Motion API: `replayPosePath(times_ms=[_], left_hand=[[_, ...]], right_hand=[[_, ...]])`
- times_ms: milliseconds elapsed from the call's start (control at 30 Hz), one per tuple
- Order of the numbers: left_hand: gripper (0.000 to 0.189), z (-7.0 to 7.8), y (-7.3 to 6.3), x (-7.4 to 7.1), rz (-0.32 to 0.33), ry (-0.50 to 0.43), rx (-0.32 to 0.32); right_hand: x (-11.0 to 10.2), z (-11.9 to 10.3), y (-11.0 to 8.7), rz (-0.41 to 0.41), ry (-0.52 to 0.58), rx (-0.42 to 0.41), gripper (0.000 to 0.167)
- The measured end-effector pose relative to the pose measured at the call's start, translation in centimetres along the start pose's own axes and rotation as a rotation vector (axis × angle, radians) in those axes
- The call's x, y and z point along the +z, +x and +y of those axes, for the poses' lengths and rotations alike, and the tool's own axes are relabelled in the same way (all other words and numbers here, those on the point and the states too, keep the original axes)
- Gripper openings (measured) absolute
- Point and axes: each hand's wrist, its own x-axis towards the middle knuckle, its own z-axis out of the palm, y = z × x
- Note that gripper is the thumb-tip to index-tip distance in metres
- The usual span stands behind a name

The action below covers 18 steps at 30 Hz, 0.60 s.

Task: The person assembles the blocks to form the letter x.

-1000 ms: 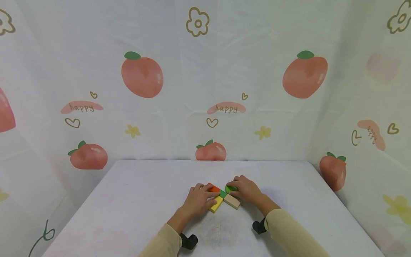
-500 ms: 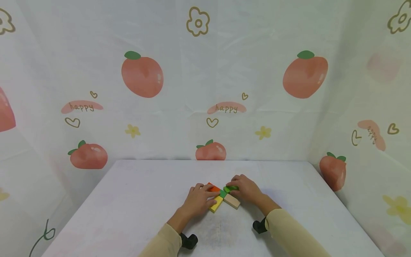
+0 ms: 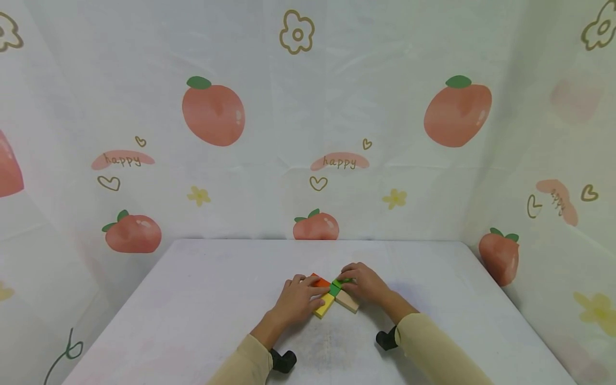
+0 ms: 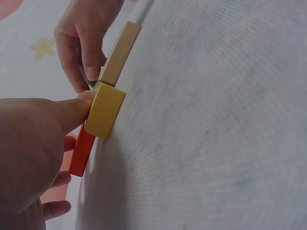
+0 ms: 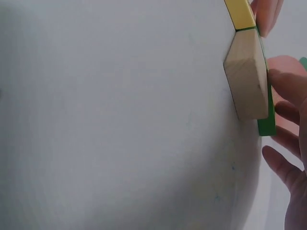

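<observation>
Several wooden blocks touch at a small green block (image 3: 334, 290) in the head view. An orange block (image 3: 321, 283) lies at its far left, a yellow block (image 3: 324, 306) at its near left, a plain wood block (image 3: 347, 301) at its near right. My left hand (image 3: 299, 299) rests on the arrangement; in the left wrist view its thumb touches the yellow block (image 4: 105, 111), other fingers extending past the orange block (image 4: 82, 152). My right hand (image 3: 367, 283) pinches a light green block (image 3: 338, 283) against the small green block's far side. Fingers hide part of it.
The white tabletop (image 3: 192, 321) stretches around the blocks. A white cloth (image 3: 260, 107) printed with fruit hangs behind and at the sides. A black camera mount sits on the left wrist (image 3: 284, 362) and another on the right wrist (image 3: 386, 340).
My right hand has brought the light green block slightly left and turned it, up against the small green block. The plain wood block has shifted a little. The left hand has stayed still.
</observation>
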Motion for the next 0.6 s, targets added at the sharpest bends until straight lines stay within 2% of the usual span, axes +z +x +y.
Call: replayPosePath(times_ms=[233, 433, 600], left_hand=[[0.04, -0.01, 0.0, 0.07, 0.012, 0.012, 0.011], [0.038, -0.17, -0.02, 0.22, 0.032, 0.018, 0.029], [0.039, -0.26, 0.09, 0.2, 0.021, 0.011, 0.022]], right_hand=[[0.29, -0.16, -0.04, 0.006, -0.004, 0.027, 0.017], [0.25, -0.27, -0.2, 0.043, -0.004, -0.037, 0.017], [0.19, -0.32, -0.28, 0.048, 0.007, -0.053, 0.017]])
